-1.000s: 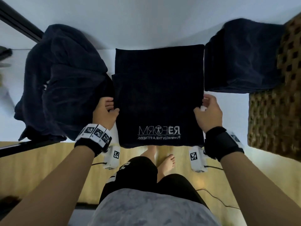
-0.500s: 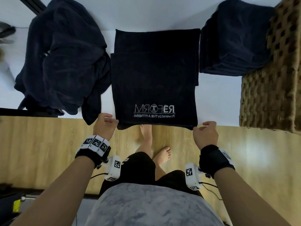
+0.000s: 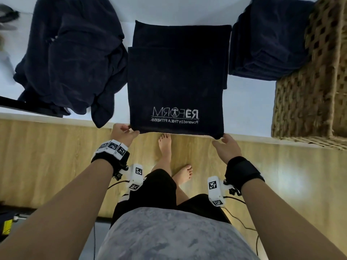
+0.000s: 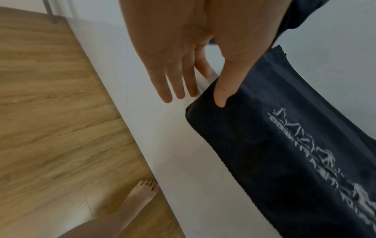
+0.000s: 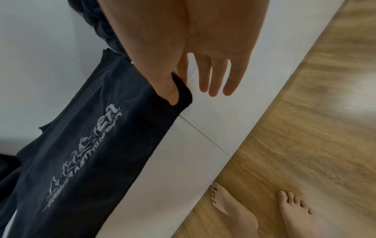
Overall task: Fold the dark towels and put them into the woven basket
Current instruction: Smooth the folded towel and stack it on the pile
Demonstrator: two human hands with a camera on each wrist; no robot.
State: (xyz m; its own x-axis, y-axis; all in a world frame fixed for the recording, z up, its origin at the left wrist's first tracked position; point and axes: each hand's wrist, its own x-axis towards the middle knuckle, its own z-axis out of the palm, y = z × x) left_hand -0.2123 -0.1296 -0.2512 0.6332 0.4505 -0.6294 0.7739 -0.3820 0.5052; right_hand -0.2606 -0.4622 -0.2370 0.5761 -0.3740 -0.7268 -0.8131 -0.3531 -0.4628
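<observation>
While both hands pinch towel [image 3: 176, 79] corners | loose pile [image 3: 69, 59] left | basket [image 3: 309, 102] right

One logo towel [image 3: 176, 77] lies flat at centre frame, one crumpled towel heap [image 3: 71, 59] at upper left, one folded towel stack [image 3: 266, 40] at upper right (its layers too dark to count), one woven basket [image 3: 311, 94] at right, two hands, two bare feet.
</observation>
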